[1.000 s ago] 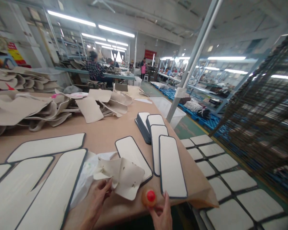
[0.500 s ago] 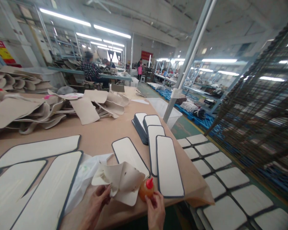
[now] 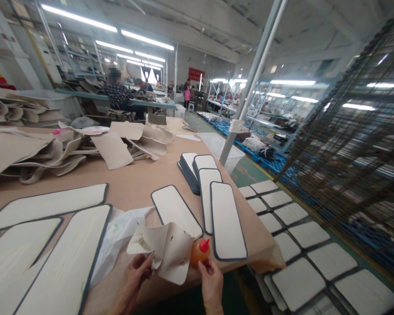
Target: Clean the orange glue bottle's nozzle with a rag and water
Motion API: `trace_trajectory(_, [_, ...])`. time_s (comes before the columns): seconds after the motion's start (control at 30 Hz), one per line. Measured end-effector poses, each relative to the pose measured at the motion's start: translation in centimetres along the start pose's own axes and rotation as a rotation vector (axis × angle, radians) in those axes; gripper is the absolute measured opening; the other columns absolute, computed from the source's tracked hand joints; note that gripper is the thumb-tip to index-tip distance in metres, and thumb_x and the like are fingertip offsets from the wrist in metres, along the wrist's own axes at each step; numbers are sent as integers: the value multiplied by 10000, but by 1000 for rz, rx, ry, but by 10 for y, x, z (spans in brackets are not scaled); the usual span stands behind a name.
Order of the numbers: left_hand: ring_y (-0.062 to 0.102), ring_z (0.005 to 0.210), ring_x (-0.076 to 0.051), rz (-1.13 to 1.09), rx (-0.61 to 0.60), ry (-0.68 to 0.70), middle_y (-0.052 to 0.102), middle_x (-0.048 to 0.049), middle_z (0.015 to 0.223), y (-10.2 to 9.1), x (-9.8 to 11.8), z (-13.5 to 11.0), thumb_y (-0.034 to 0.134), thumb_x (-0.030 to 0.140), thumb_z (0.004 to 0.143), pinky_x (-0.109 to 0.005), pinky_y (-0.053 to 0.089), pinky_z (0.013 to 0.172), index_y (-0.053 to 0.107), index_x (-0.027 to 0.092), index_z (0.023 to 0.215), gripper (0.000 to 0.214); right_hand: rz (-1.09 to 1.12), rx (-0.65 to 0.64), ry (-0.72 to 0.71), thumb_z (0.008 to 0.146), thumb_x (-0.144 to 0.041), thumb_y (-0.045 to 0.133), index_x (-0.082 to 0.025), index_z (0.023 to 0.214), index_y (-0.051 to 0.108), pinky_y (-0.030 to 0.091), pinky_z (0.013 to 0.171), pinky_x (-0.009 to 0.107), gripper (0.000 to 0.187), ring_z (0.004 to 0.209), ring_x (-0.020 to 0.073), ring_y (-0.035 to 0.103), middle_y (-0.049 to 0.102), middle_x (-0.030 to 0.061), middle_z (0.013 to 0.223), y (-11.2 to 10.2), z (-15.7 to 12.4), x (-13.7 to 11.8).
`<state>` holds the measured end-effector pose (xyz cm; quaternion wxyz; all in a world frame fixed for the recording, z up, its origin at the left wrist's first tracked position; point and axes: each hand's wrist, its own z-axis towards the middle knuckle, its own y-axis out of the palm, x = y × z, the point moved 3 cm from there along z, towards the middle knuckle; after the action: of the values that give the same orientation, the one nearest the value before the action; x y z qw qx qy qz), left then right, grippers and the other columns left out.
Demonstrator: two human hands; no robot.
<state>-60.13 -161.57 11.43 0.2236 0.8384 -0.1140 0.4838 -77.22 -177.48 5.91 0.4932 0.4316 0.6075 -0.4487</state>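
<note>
Your left hand (image 3: 139, 270) pinches the folded beige piece (image 3: 176, 251) by its edge; your right hand (image 3: 212, 280) pinches the orange bottle (image 3: 198, 255) low, between thumb and fingers.

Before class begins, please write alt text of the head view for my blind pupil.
A person's left hand pinches a creased beige sheet while the right hand holds an orange bottle with a red nozzle at a brown-covered table with dark-edged pale panels.

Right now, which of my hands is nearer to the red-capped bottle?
Right. The right hand holds the bottle low down; the left hand is farther left, across the creased beige sheet, pinching that sheet's lower left edge.
</note>
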Motion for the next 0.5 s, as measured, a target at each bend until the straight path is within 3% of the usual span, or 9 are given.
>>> trace_trajectory(0.27, [412, 412, -67, 56, -24, 29, 451, 72, 447, 13, -12, 0, 778, 502, 478, -184, 321, 398, 481, 158, 517, 456, -44, -6, -10, 578, -443, 622, -84, 823, 706, 534, 758, 385, 443, 817, 308, 672, 714, 177, 858, -8, -1, -2])
trace_trajectory(0.5, [475, 457, -104, 183, -85, 49, 523, 39, 482, 31, -27, 1, 750, 539, 494, -213, 375, 431, 559, 146, 561, 443, -72, -10, -28, 614, -476, 572, -113, 890, 709, 434, 922, 457, 476, 1021, 339, 591, 666, 193, 1041, -11, -5, 9])
